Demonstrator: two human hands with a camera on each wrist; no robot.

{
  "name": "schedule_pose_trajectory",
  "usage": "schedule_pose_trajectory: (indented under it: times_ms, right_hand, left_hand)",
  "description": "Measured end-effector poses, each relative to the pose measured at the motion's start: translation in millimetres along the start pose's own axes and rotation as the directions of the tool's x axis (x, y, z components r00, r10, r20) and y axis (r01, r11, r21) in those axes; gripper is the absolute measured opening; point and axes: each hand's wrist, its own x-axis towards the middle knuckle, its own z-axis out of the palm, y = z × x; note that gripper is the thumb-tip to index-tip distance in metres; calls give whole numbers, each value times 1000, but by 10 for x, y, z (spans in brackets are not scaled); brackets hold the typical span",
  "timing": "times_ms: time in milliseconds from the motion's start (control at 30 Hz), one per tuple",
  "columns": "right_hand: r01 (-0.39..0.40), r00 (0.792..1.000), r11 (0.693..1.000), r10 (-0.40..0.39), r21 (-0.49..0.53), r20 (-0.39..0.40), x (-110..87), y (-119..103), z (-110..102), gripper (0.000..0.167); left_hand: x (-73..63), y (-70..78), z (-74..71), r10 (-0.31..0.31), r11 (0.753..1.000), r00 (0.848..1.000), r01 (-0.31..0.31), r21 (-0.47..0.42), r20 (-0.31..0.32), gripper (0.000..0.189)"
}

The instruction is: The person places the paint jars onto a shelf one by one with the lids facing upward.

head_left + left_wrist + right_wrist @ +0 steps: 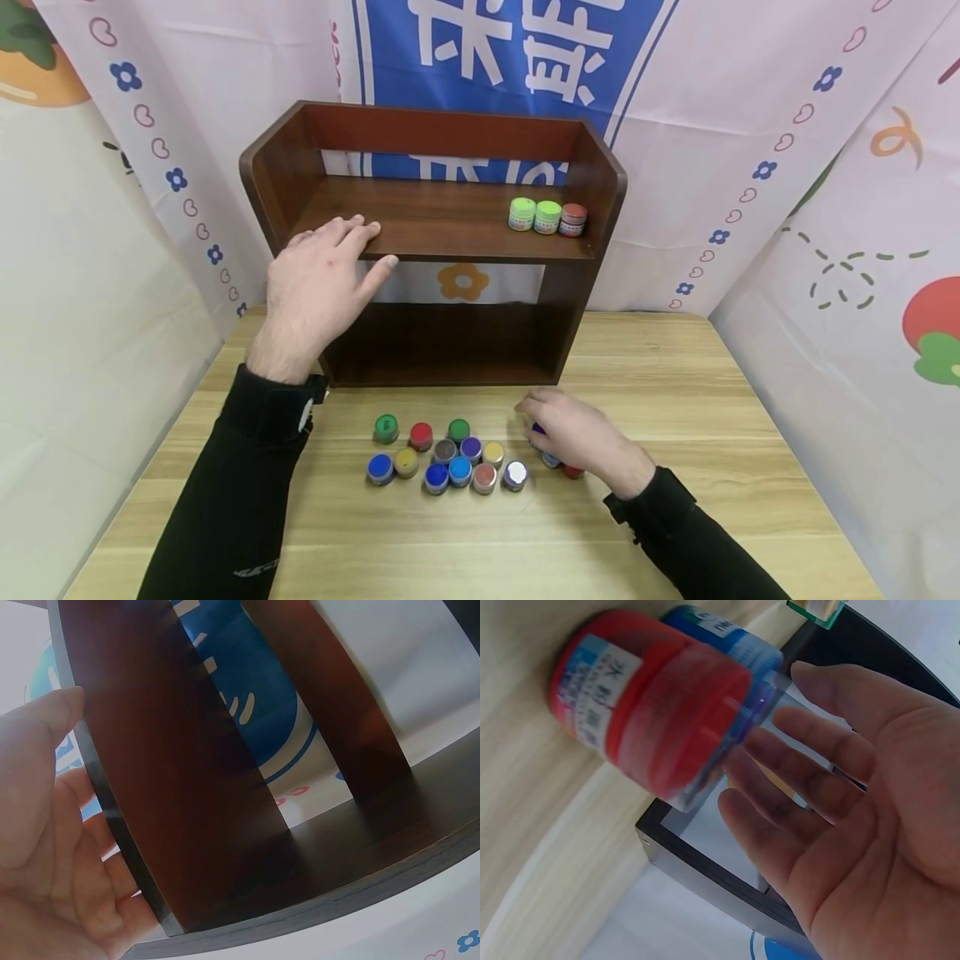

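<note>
My left hand (318, 275) rests on the upper board of a dark brown wooden shelf (442, 204), fingers extended and thumb by the front edge. In the left wrist view, the thumb and fingertips touch a shelf panel (157, 765). My right hand (581, 429) hovers over a small group of paint jars right of the others. A purple-lidded jar (537, 430) shows partly under its fingers. The right wrist view has a red jar (652, 705) and a blue jar (731, 641) beside the loosely bent fingers, with nothing pinched.
Two lime-green jars (535, 216) and a brown-red jar (573, 220) stand in a row at the upper board's right end. Several lidded jars (459, 472) are scattered on the wooden table (420, 542) before the shelf. Printed cloth (675, 167) hangs behind and at both sides.
</note>
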Motion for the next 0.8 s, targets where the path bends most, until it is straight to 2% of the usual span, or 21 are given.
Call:
schedule_pose_trajectory:
  times_ms: [233,500,800]
  right_hand:
    - [22,1000,999,-22,-44,21,-25,21,33,23]
    - [28,999,999,-27,-44,20,-32,24,43,13]
    - [21,1000,999,-21,-36,22,56,-11,77,15]
  left_hand:
    - [1,2,2,-3,1000,1000,3,0,3,75]
    - [-5,2,-2,1,1000,1000,-1,0,-3,75]
    - [-4,5,-1,-2,1000,1000,2,-1,-3,75]
